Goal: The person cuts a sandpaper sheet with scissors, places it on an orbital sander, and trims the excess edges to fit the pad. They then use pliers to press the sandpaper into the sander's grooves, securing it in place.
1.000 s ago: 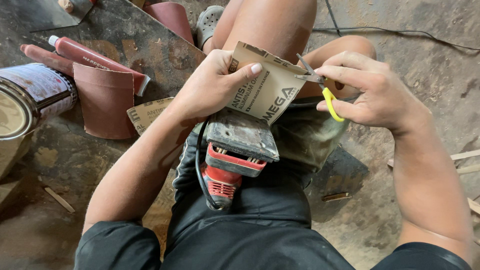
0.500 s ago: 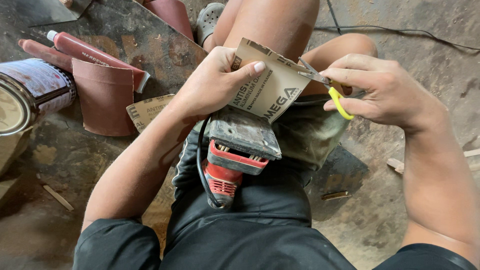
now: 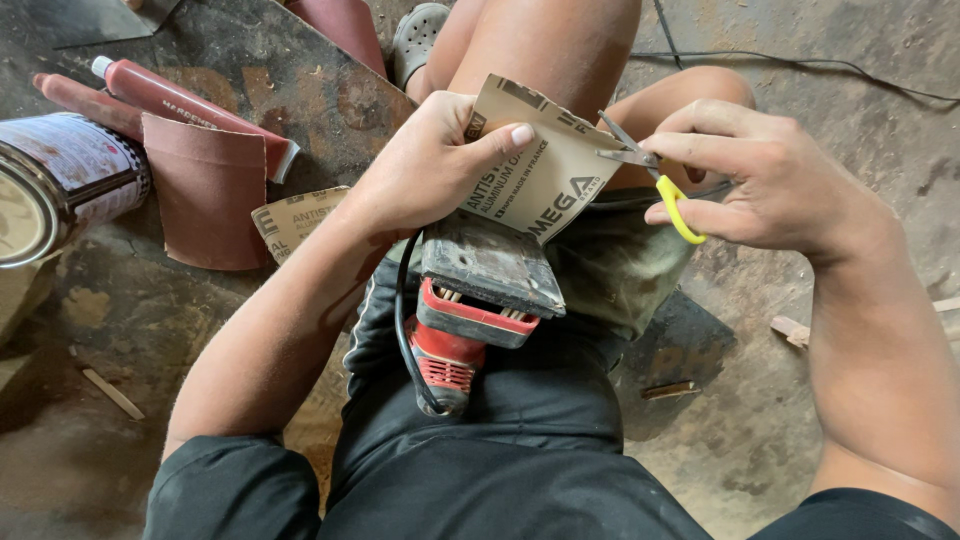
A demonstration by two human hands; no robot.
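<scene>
My left hand [image 3: 430, 160] grips a sheet of tan sandpaper [image 3: 545, 165] with its printed back up, thumb pressed on top. My right hand [image 3: 760, 180] holds small scissors [image 3: 650, 175] with yellow handles, the blades biting into the sheet's right edge. A red and grey electric sander [image 3: 475, 300] lies upside down on my lap just below the sheet, its worn pad facing up and its black cord looping at its left side.
On the floor to the left lie a paint tin [image 3: 50, 180], a curled piece of reddish sandpaper [image 3: 205, 190], a red tube [image 3: 180, 100] and another tan sandpaper scrap [image 3: 295, 215]. A black cable [image 3: 800, 65] runs across the concrete at upper right. Wood chips lie at the right.
The scissors have closed further into the sheet's right edge and my right hand shifted slightly. My left hand keeps its hold; the sander has stayed on my lap.
</scene>
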